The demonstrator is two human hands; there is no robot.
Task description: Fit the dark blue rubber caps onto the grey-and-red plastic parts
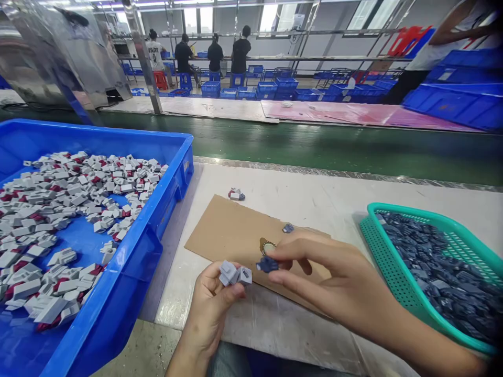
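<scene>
Over the surface [314,196], near the middle of its near edge, the left hand [210,301] is pinching a pale grey piece [231,273] between thumb and curled fingers. The right hand [338,267] is pinching a small dark piece [268,264] between thumb and forefinger, just beside the grey one, apart from it. Both grips are relying on fingertips, so a slight roll or bump could be sending either part loose; the grey one, being nearer the near edge, is running the greater risk of dropping off.

The right fingers are passing close to a round dish [269,247] with a brown stain [262,242] beside it on the cardboard [220,230]. If the stain is wet, a dipping fingertip could be picking it up and smearing the parts; a knock could be tipping the dish.

A loose dark piece [288,228] is lying on the cardboard's far side, where the right wrist or a sliding sheet could be nudging it away. A grey, red and dark cluster [236,195] is sitting beyond the cardboard, towards the surface's far left corner. The blue tray [157,230] is standing by the left edge, the green basket [377,235] towards the right, its rim inviting a forearm snag.
</scene>
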